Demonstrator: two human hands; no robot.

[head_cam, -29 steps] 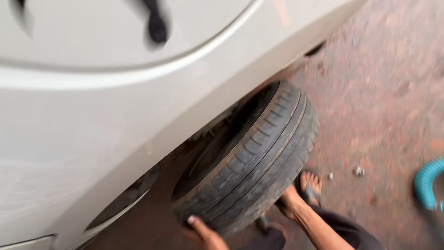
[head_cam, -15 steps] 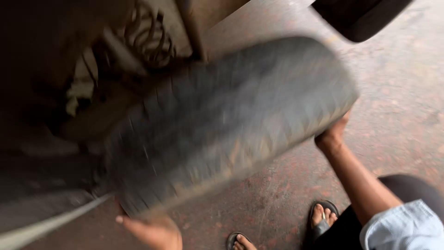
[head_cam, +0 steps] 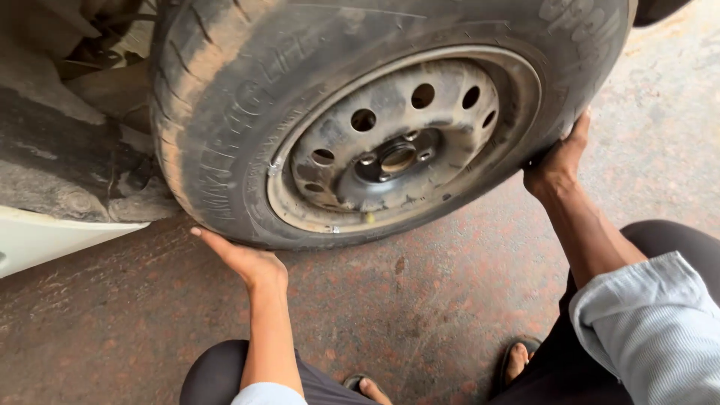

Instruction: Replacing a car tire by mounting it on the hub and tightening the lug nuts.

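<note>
Both hands grip the wheel, one on each side. Left hand [head_cam: 244, 259] lies palm-up beneath the lower left edge of the tyre [head_cam: 217, 135], fingers flat against the rubber. Right hand [head_cam: 559, 161] clasps the lower right edge of the tyre, fingers curled behind the tread and out of sight.

Wheel position: the wheel stands at the front of the wheel arch [head_cam: 67, 172], its outer face turned toward the camera. The steel rim [head_cam: 397, 150] shows its ring of round holes, and the hub [head_cam: 394, 159] with its stud holes is in plain view. The bottom of the tyre is just above or on the reddish concrete floor [head_cam: 420, 307]; contact cannot be confirmed. A strip of white car body [head_cam: 45, 240] runs along the left, below the dirty inner arch.

Change from half a second ago: the wheel was then blurred and showed mainly its tread; it now faces outward and is sharp. The left hand has moved up under the tyre; the right hand holds the same side as before.

Below, dark trousers, a light blue sleeve [head_cam: 652, 322] and sandalled feet [head_cam: 517, 358] are visible.
</note>
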